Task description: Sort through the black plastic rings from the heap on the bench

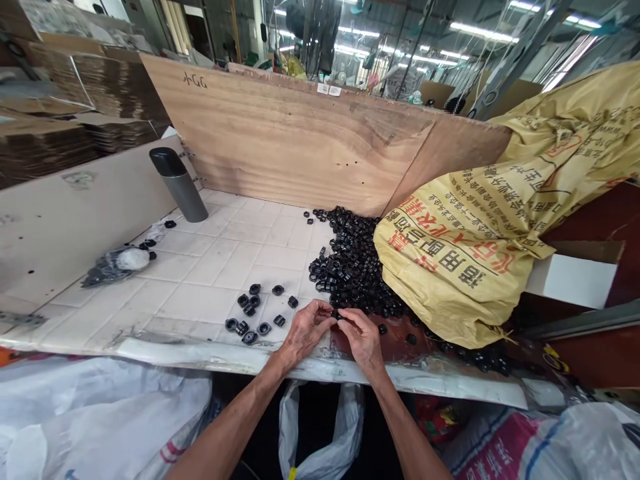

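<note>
My left hand [309, 327] and my right hand [361, 337] meet over the table's front edge. Between their fingertips they pinch one small black plastic ring-shaped part [337, 314], mostly covered by the fingers. Just beyond the hands lies a big heap of similar black parts [350, 260]. Left of my left hand, several loose black parts [263, 329] are scattered on the pale table [200, 267]. A few more black parts [411, 339] lie to the right of my right hand on a dark red surface.
A yellow woven sack [450, 247] rests against the heap. A grey bottle [180, 187] stands at the back left near a black plastic bag [115, 263]. Wooden boards [300, 140] wall the table's back. An open pale bag [320, 447] hangs below the front edge.
</note>
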`<state>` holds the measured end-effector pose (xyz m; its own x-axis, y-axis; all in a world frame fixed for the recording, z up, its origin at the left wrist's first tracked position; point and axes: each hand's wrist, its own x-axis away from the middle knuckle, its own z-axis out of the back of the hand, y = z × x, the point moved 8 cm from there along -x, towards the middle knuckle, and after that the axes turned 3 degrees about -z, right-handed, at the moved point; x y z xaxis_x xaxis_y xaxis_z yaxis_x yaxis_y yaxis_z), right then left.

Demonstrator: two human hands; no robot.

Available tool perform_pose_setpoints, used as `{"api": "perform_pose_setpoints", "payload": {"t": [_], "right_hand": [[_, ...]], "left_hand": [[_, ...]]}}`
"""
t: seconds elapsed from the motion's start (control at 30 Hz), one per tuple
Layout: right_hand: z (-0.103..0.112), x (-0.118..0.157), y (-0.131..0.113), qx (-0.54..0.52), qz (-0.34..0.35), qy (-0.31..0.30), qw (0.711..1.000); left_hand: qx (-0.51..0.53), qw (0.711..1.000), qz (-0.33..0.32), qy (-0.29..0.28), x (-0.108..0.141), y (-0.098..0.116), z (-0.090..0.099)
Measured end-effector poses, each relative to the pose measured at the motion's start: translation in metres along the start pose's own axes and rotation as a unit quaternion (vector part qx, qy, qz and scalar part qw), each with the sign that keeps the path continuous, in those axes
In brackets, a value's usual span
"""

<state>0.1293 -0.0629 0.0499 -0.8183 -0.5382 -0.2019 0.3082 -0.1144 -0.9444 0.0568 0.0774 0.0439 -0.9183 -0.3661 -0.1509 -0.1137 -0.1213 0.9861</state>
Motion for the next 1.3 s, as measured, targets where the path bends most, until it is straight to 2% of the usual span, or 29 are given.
{"api": "perform_pose_setpoints", "payload": {"t": [0.07,0.17,0.27,0.47,0.6,0.7,0.9,1.1,1.3], "right_hand": [[0.002,0.0,0.006,-0.011,-0.029,0.018,0.999],[0.003,0.0,0.011,-0.017,-0.06,0.028,0.998],[0.002,-0.001,0.009,-0.013,-0.045,0.023,0.999],[0.004,-0.001,-0.004,-0.004,-0.003,0.025,1.0],[0.005,-0.001,-0.008,-0.004,0.004,0.03,1.0],[0.004,-0.001,-0.003,0.008,-0.011,0.036,0.999],[0.004,0.0,-0.001,0.087,-0.017,0.038,0.995],[0.002,0.0,0.005,-0.008,-0.065,0.017,0.998],[0.004,0.001,-0.007,0.006,0.008,0.012,1.0]], "left_hand": [[0.019,1.0,0.008,-0.004,-0.001,-0.002,-0.001],[0.011,1.0,-0.02,-0.01,-0.003,0.001,-0.001],[0.001,0.999,-0.036,-0.002,-0.003,0.004,0.002],[0.119,0.993,0.009,-0.02,-0.005,0.0,-0.005],[0.16,0.986,0.045,-0.029,-0.003,-0.008,-0.011],[0.138,0.99,0.022,-0.026,-0.002,-0.005,-0.01],[0.032,0.995,-0.092,-0.033,-0.002,0.012,-0.007],[0.038,0.997,-0.067,-0.014,-0.003,0.008,-0.005],[0.051,0.998,-0.032,-0.016,-0.002,0.005,-0.006]]}}
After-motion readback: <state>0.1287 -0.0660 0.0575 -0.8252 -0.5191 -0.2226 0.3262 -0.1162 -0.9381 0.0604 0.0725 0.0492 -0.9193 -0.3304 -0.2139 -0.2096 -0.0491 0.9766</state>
